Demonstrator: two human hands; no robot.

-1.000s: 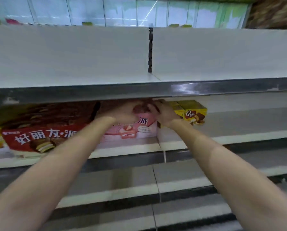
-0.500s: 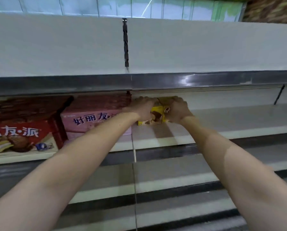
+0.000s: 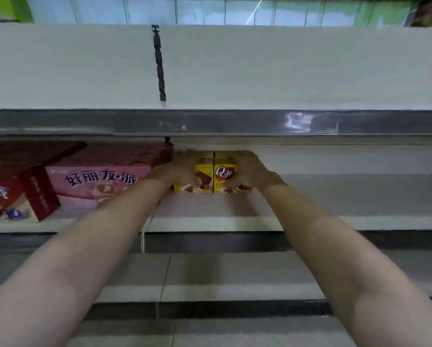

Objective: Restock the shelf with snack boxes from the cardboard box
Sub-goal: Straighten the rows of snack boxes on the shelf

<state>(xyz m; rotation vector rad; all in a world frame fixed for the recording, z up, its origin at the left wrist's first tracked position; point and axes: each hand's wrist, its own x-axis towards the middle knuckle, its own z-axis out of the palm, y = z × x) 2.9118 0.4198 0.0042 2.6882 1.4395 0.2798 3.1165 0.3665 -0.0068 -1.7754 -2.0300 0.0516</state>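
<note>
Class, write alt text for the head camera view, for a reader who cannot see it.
Two bare hands, left hand and right hand, hold two small yellow snack boxes side by side on a white shelf. Left of them sit a pink snack box and a red snack box.

We see dim, flat, greenish light and a soft picture throughout. A bright glare patch sits on the metal shelf rail (image 3: pixel 297 121). Shadow fills the space under the upper shelf (image 3: pixel 285 71), darkening the red boxes (image 3: pixel 34 159). Straight lines bow toward the edges; the forearms blur near the bottom.
</note>
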